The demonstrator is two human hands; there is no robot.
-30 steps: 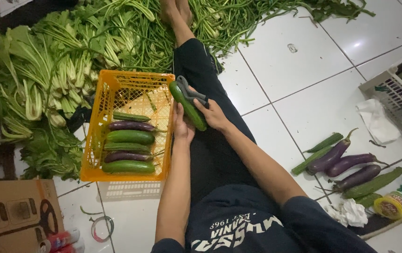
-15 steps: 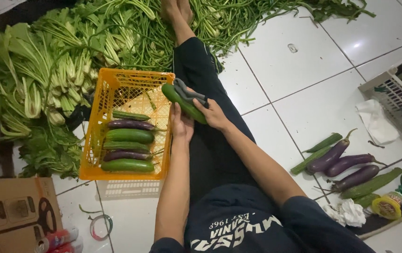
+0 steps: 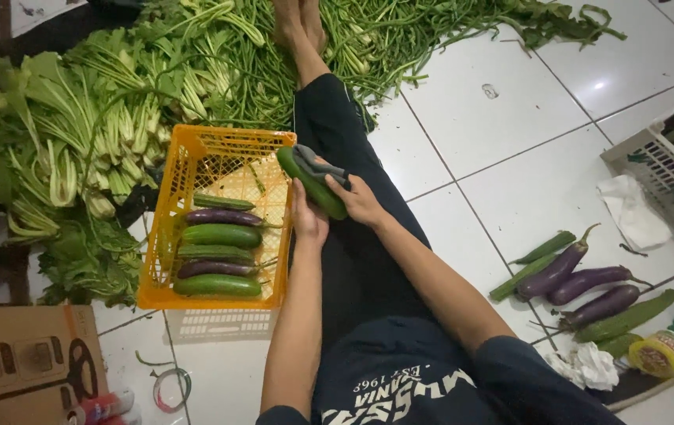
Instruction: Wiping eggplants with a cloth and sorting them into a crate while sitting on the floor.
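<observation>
I sit on a tiled floor with my legs stretched out. My left hand [image 3: 307,216] grips the near end of a green cucumber [image 3: 315,189] held over my thigh. My right hand [image 3: 357,201] presses a grey cloth [image 3: 315,165] against the cucumber's upper side. Just left of the hands stands an orange plastic basket [image 3: 195,153] holding several green cucumbers and purple eggplants [image 3: 219,217] laid crosswise.
Leafy greens [image 3: 69,149] and long beans [image 3: 400,39] are heaped at the far left and top. Eggplants [image 3: 581,279] and cucumbers lie on the tiles at right, beside a white crate [image 3: 659,177], a crumpled cloth and tape rolls. A cardboard box [image 3: 26,362] sits near left.
The cucumber and both hands stay over my thigh; the right hand with the cloth has shifted slightly along the cucumber.
</observation>
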